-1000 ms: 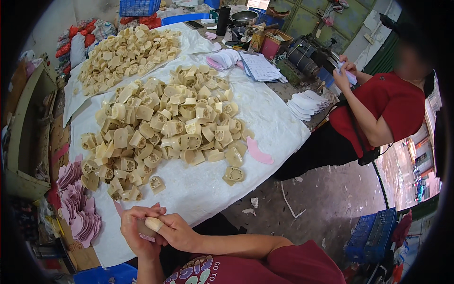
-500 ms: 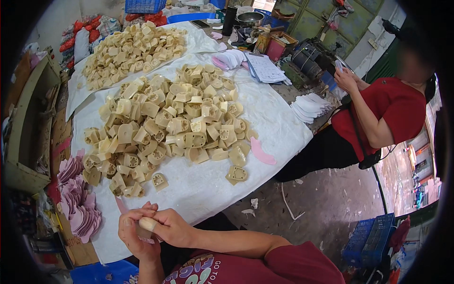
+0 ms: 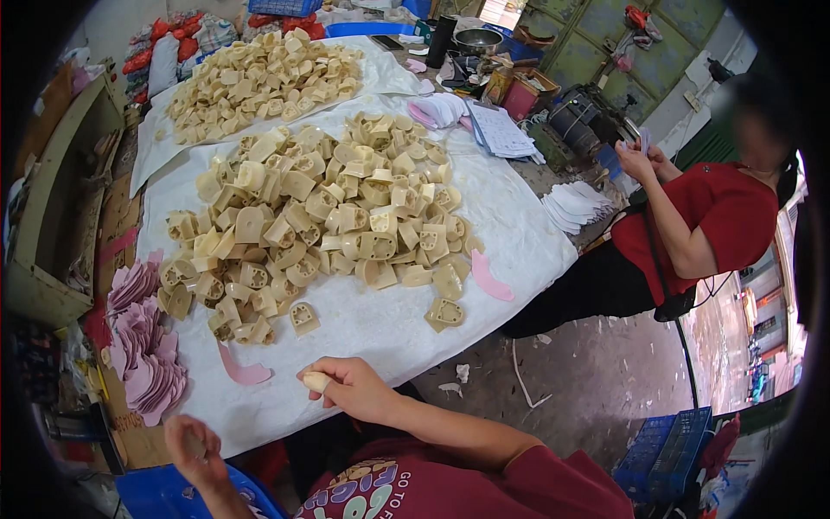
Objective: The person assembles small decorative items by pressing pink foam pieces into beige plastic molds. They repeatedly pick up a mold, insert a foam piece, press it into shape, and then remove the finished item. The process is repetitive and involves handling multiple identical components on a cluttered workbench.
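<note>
My right hand (image 3: 350, 387) hovers over the near edge of the white-covered table (image 3: 372, 337). Its fingers are curled in, and its thumb wears a pale cover (image 3: 317, 381). I see nothing held in it. At the lower left, my left hand (image 3: 197, 454) is above a blue container (image 3: 147, 497); its fingers curl around a dull patch too blurred to name. A curved pink strip (image 3: 246, 372) lies on the cloth between my hands. Beyond it spreads a big heap of cream plastic pieces shaped like shoe heels (image 3: 337, 208), with one loose piece (image 3: 303, 318) at its near side.
Stacked pink strips (image 3: 143, 346) lie at the table's left edge. Another pink strip (image 3: 492, 277) is right of the heap, and a second heap (image 3: 268, 82) lies behind. A person in red (image 3: 718, 216) stands at the right. Blue crates (image 3: 661, 454) sit on the floor.
My hands were together around a small piece with pink at its lower end; now they are apart. The left has gone down and left toward the blue container. The view has shifted slightly.
</note>
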A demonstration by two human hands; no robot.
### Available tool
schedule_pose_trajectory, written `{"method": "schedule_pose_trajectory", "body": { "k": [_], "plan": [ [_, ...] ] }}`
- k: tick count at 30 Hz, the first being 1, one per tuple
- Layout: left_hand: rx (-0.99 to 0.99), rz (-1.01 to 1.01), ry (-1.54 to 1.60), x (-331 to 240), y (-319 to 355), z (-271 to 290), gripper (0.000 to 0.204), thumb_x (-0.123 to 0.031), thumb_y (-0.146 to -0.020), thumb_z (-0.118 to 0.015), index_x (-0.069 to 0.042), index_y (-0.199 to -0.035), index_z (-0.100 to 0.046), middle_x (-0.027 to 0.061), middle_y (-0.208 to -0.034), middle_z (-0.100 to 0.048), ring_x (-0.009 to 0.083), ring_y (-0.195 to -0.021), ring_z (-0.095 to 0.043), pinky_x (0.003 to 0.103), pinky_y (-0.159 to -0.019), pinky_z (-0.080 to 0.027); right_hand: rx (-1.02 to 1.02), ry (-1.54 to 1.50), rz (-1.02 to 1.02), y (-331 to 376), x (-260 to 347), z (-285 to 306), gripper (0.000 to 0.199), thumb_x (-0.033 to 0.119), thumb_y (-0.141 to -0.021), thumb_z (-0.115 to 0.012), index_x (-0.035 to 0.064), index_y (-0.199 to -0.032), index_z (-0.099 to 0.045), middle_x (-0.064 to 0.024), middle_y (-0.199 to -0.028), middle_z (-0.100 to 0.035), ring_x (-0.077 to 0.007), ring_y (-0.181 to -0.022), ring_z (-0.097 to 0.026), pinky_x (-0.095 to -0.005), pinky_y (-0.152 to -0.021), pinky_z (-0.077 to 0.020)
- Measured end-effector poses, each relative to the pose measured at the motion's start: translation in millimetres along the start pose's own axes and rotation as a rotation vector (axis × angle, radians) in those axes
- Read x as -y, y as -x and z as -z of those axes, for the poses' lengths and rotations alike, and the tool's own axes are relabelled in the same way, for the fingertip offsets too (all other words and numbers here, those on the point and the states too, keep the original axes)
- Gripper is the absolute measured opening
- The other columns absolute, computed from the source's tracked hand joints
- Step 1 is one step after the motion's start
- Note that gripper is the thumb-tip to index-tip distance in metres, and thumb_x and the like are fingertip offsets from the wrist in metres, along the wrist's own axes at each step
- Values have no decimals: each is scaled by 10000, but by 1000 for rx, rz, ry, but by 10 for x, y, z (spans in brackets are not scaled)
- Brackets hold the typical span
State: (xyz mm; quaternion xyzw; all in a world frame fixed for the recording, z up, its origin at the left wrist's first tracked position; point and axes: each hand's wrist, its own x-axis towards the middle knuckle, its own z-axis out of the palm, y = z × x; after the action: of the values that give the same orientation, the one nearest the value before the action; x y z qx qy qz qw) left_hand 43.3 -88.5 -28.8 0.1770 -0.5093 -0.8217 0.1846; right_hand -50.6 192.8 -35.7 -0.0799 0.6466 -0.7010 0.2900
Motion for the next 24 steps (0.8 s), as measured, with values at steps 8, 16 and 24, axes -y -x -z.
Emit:
{"method": "schedule_pose_trajectory", "body": {
  "k": [8,16,24],
  "plan": [
    [-678,93,-671,76,1109,2670,302,-328,-912,-593,-31,-876,-631,61,-738,-577,152,-564,-536,273,-488,-413,-112,413,205,-112,-38,92,192,101,-908,-568,3,-1059,-638,-55,-790,-646,-107,-694,-573,-263,-649,-471],
    [-1118,106,-1986,753,1944,2924,250,-357,-816,-581,-114,-786,-635,90,-696,-609,259,-606,-569,419,-540,-415,-113,664,485,-381,42,-211,156,141,-876,-593,45,-990,-636,-140,-857,-654,-328,-769,-630,-385,-679,-498],
    [-1356,-73,-1854,722,1793,2608,239,-251,-782,-630,-30,-867,-656,155,-780,-639,317,-698,-605,455,-626,-458,-99,1058,694,-675,-81,-447,186,137,-768,-645,48,-929,-626,-95,-991,-567,-276,-972,-530,-393,-795,-425]
  ]
}}
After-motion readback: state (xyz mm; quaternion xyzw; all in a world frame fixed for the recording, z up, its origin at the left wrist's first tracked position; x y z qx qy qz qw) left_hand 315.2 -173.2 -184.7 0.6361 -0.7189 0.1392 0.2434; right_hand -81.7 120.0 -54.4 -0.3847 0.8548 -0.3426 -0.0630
